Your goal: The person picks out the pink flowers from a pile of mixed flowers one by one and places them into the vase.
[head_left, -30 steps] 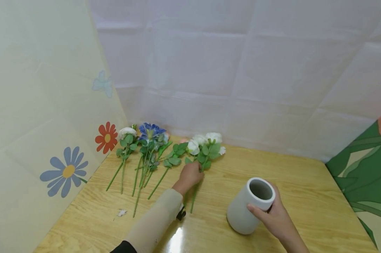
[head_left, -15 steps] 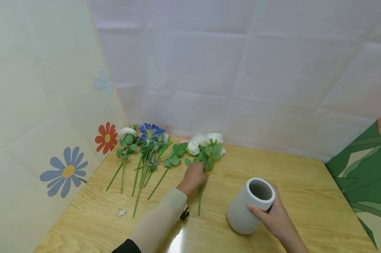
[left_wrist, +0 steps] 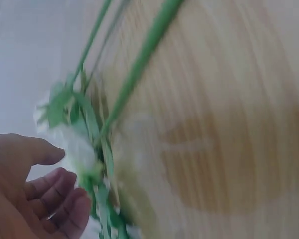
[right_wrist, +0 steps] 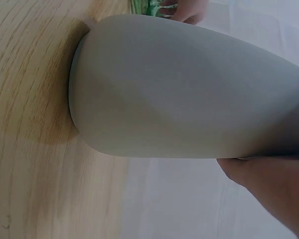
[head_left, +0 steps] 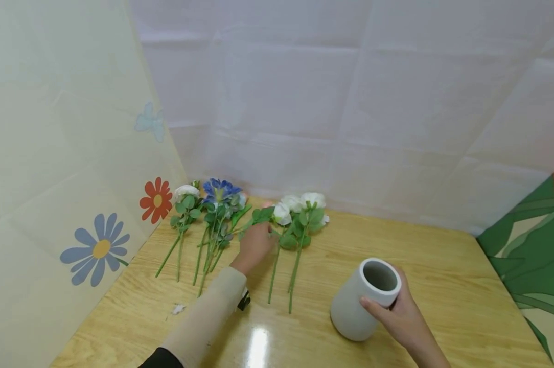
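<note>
My left hand point(head_left: 257, 244) is over the stem flower with green leaves, left of the white flowers point(head_left: 300, 203), whose stems lie on the table. In the left wrist view this hand point(left_wrist: 37, 186) has relaxed, slightly bent fingers and a thumb apart from them, with nothing between. A white bloom point(left_wrist: 77, 147) and green stems are right beyond its fingertips. My right hand point(head_left: 403, 318) grips a pale grey vase point(head_left: 352, 312) near the rim, thumb on the front side. The mouth of the vase holds nothing, and its base is at the table in the right wrist view.
Further left lie a blue flower point(head_left: 221, 191), a white flower point(head_left: 186, 191) and several leafy stems. A scrap of white paper point(head_left: 179, 308) is on the wooden table point(head_left: 419, 255). Printed cloth sheets rise behind and at both sides.
My left hand nudged a white flower's stem to the right, let go of it and moved left toward the leafy stem. The right hand and vase stay in place.
</note>
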`<action>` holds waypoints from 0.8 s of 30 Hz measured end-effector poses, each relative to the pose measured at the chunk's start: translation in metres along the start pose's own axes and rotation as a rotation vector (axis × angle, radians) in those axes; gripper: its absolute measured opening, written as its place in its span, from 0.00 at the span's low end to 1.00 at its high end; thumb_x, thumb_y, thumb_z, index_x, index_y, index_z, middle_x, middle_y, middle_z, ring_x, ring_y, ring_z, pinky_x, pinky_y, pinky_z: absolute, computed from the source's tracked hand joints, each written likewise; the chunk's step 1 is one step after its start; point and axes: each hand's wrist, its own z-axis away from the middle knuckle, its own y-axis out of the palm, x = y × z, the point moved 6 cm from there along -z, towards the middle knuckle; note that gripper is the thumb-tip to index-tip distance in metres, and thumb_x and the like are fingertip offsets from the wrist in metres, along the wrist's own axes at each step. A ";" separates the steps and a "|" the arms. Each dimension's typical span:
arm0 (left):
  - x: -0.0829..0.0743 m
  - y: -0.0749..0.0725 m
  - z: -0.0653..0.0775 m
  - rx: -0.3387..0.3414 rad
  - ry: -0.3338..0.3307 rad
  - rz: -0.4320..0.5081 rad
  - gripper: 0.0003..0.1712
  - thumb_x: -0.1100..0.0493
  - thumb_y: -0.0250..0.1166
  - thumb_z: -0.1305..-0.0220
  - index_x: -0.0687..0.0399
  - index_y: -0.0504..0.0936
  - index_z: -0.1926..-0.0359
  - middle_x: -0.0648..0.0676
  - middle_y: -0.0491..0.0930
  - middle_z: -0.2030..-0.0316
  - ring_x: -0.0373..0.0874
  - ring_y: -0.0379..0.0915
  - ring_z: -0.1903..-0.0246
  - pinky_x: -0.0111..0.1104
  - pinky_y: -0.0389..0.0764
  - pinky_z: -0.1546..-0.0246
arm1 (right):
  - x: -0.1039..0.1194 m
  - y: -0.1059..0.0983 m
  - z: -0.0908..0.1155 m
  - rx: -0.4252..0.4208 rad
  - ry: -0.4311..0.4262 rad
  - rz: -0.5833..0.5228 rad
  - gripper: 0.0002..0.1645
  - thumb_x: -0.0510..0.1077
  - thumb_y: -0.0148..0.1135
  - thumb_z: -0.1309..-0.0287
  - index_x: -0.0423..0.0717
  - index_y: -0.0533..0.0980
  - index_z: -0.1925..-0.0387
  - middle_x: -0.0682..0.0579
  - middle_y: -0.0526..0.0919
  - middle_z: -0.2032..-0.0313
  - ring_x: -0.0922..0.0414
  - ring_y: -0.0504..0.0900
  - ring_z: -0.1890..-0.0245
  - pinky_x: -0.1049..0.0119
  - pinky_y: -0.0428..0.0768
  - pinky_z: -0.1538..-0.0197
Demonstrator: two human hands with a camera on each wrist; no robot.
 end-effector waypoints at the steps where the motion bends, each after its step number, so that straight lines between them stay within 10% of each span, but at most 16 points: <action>1: 0.005 -0.003 -0.001 0.001 -0.015 -0.021 0.10 0.57 0.64 0.30 0.57 0.84 0.53 0.56 0.85 0.60 0.49 0.82 0.66 0.40 0.83 0.69 | 0.000 0.000 0.000 0.001 0.001 -0.001 0.47 0.29 0.70 0.45 0.41 0.54 0.30 0.63 0.73 0.47 0.71 0.76 0.51 0.77 0.76 0.52; 16: 0.056 -0.031 -0.004 0.031 -0.122 -0.208 0.17 0.63 0.59 0.29 0.66 0.79 0.43 0.68 0.78 0.45 0.64 0.72 0.42 0.53 0.78 0.44 | -0.002 0.001 -0.001 0.022 0.032 0.021 0.47 0.32 0.71 0.43 0.42 0.54 0.29 0.58 0.71 0.45 0.71 0.75 0.51 0.73 0.77 0.53; 24: 0.066 -0.036 0.002 0.049 -0.130 -0.237 0.15 0.64 0.56 0.28 0.67 0.79 0.45 0.67 0.79 0.48 0.63 0.75 0.47 0.53 0.80 0.49 | 0.001 0.000 0.000 0.010 -0.004 0.014 0.47 0.30 0.71 0.45 0.41 0.54 0.30 0.61 0.72 0.47 0.71 0.76 0.51 0.74 0.77 0.53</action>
